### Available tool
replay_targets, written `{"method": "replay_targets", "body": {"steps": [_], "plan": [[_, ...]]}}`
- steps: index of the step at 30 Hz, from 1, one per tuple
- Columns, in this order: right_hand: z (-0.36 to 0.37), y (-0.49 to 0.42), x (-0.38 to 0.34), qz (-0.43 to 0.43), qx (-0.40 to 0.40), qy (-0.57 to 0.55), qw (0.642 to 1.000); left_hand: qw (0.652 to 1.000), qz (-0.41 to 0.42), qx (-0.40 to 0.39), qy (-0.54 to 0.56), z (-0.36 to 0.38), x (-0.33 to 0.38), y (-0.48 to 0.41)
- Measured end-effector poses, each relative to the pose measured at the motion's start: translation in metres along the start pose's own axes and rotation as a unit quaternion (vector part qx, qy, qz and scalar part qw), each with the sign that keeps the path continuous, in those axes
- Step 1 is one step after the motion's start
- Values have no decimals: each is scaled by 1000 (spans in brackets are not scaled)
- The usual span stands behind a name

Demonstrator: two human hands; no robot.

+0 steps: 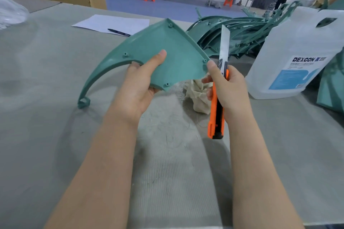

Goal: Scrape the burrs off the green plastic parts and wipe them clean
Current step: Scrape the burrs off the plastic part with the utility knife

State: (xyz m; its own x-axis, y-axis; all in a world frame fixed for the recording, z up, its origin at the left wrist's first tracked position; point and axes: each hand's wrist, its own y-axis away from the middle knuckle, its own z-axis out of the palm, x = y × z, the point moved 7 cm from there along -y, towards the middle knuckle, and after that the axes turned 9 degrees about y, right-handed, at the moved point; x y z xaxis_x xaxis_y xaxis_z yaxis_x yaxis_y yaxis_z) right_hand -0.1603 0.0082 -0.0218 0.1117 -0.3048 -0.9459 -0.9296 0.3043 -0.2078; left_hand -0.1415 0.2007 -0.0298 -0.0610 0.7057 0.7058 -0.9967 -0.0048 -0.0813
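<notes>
At a grey-covered workbench (46, 109), we hold a green plastic part (167, 52) in our left hand (137, 87), thumb laid flat across its inner face and the remaining fingers curled beneath its lower edge, so the piece is lifted clear of the bench with its long curved tail sweeping down and away from the thumb. Our right hand (229, 89) grips an orange utility knife (216, 109), fingers wrapped round the handle, the thumb tip just beside the part's near corner. The extended blade (224, 42) stands upright beyond the right thumb, close to the part's straight edge; we cannot tell whether it touches. Under and between the two hands a crumpled beige cloth (197, 93) lies on the bench amid fine shavings. Beyond the knuckles of the right hand stands a translucent jug labelled DEXCON (297, 57), and past the blade tip lies a heap of further green parts (238, 31). Beyond the left thumb, a pen (119, 32) rests on a sheet of paper (111, 23).
</notes>
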Motion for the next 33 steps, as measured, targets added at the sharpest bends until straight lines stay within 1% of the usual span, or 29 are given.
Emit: {"method": "replay_targets", "body": {"steps": [3, 7, 8, 11, 13, 14, 17, 19, 22, 28, 33], "plan": [[-1, -1, 1, 2, 22, 72, 997, 999, 39, 21, 32, 1, 9, -1], [0, -2, 2, 17, 19, 68, 997, 994, 58, 60, 69, 1, 11, 1], [0, -2, 3, 21, 19, 63, 998, 994, 72, 61, 57, 2, 13, 2], [-1, -3, 6, 37, 22, 57, 997, 992, 99, 69, -37, 3, 16, 3], [0, -3, 8, 42, 20, 57, 997, 992, 75, 78, -58, 1, 10, 1], [1, -3, 8, 43, 17, 60, 997, 994, 53, 84, -40, -2, 7, -1], [4, -3, 8, 41, 1, 71, 997, 991, -14, 116, 63, -12, -1, 0], [6, -2, 9, 36, -11, 84, 996, 988, -35, 125, 84, -14, -4, 1], [9, -1, 8, 24, -25, 88, 996, 988, -39, 120, 91, -13, -4, 2], [8, -1, 9, 30, -22, 81, 996, 985, -37, 122, 119, -12, -1, 1], [11, 0, 8, 29, -29, 67, 997, 983, -60, 130, 119, -13, -3, 2]]}}
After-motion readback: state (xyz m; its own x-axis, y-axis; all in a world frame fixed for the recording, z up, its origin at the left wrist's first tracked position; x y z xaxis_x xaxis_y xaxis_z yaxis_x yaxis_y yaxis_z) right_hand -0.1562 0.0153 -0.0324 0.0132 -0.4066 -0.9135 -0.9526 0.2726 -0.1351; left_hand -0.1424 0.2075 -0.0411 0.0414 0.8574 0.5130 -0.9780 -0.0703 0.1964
